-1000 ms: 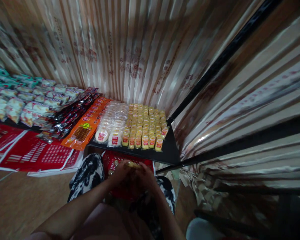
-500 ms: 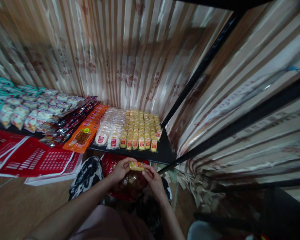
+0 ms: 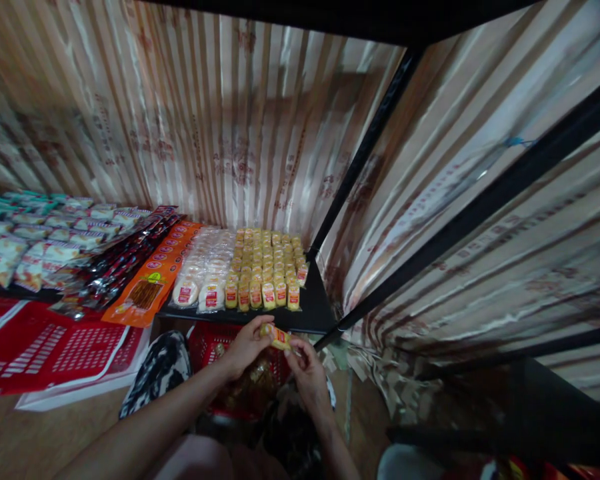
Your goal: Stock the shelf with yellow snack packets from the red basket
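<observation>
Between my two hands is a small yellow snack cake in a clear wrapper (image 3: 279,337), its red label facing up. My left hand (image 3: 247,345) pinches its left end, and my right hand (image 3: 307,368) has fingers closed on the right end. Both hands are over a red basket (image 3: 200,343) that holds more wrapped snacks (image 3: 257,380), partly hidden by my arms. Just ahead, rows of matching yellow snack cakes (image 3: 267,267) stand on a black shelf (image 3: 314,313). Beside them lie round white packaged cakes (image 3: 211,295).
Left along the shelf are an orange snack packet (image 3: 147,287), dark packets (image 3: 115,267) and white snack bags (image 3: 40,260). Red baskets (image 3: 45,347) stand at lower left. A black metal post (image 3: 360,160) rises at the shelf's corner, before corrugated plastic sheeting (image 3: 220,120).
The view has shifted, so the shelf goods appear further left and lower. The snack cake between my hands has tilted, its right end now lower, with its label more visible.
</observation>
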The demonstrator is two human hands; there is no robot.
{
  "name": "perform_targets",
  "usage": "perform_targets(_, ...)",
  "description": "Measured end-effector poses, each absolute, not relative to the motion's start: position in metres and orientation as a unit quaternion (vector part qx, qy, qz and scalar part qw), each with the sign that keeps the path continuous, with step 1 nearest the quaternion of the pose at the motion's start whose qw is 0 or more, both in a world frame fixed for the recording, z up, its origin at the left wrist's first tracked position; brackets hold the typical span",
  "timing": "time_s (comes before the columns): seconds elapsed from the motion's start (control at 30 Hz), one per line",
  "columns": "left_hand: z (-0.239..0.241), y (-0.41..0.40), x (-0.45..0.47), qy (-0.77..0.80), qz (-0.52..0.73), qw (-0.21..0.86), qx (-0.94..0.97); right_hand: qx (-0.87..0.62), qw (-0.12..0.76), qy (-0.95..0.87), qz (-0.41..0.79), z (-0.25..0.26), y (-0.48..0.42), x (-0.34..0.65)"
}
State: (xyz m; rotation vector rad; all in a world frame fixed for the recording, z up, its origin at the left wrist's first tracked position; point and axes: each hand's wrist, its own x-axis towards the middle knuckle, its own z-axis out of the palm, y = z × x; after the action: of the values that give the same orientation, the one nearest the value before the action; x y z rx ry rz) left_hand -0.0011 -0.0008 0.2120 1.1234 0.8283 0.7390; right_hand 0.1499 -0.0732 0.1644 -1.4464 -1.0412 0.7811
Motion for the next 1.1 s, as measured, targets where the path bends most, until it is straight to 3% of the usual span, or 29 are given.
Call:
perform_targets(0.27,0.209,0.024,0.035,0.347,0.268,0.564,0.700,-0.684,0.432,-0.581,0.091,0.178,-0.072,0.172)
perform_targets(0.43,0.225,0.039,0.058,0.317,0.267,0.464,0.783,-0.683,0.444,-0.564,0.132,0.185,-0.059,0.187)
perform_targets(0.73,0.233,0.063,0.102,0.291,0.279,0.365,0.839,-0.690,0.545,-0.401,0.257,0.178,-0.020,0.222)
perform_targets(0.9,0.233,0.065,0.113,0.319,0.320,0.211,0.867,-0.700,0.584,-0.354,0.209,0.176,0.013,0.238)
perform_targets(1.1,0.216,0.068,0.108,0.253,0.230,0.036,0.939,-0.718,0.571,-0.363,0.162,0.164,0.054,0.260)
